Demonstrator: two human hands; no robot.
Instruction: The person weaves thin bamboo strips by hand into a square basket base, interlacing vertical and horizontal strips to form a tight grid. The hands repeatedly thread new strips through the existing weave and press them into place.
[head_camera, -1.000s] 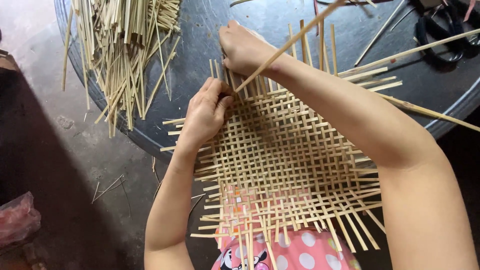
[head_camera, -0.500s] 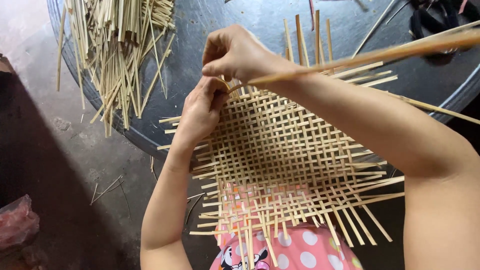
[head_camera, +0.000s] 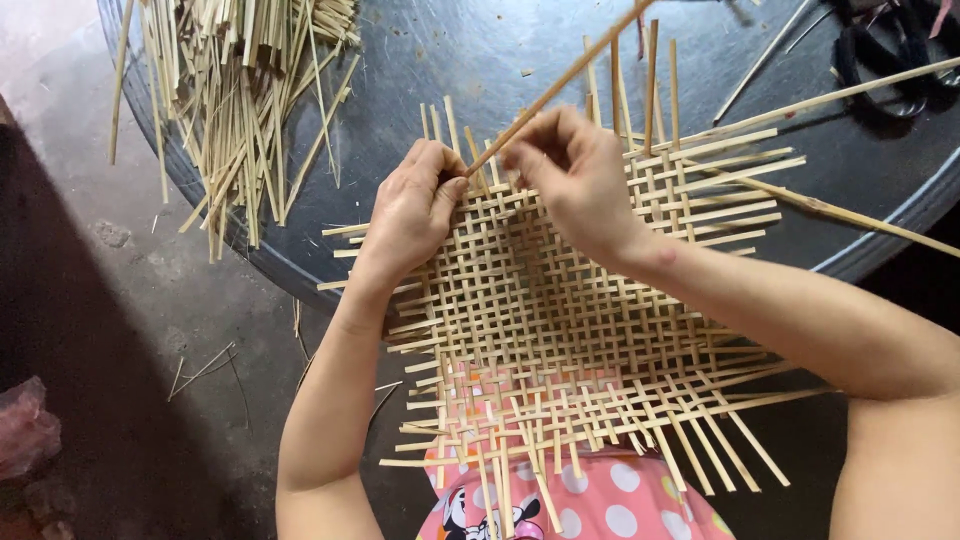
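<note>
Dark round counter (head_camera: 450, 60) props woven mat (head_camera: 560, 320); left hand (head_camera: 410, 205) pins its edge, right hand (head_camera: 575, 175) pinches strip (head_camera: 560, 85) for threading.

Bare forearms, pink polka-dot garment (head_camera: 610, 505)

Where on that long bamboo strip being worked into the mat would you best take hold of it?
Probably low on the bamboo strip, just above the woven mat's far edge, where the right hand pinches it now. It is thin and slants up to the right, so come from above with fingers on its flat faces, while the left hand presses the weave.
</note>
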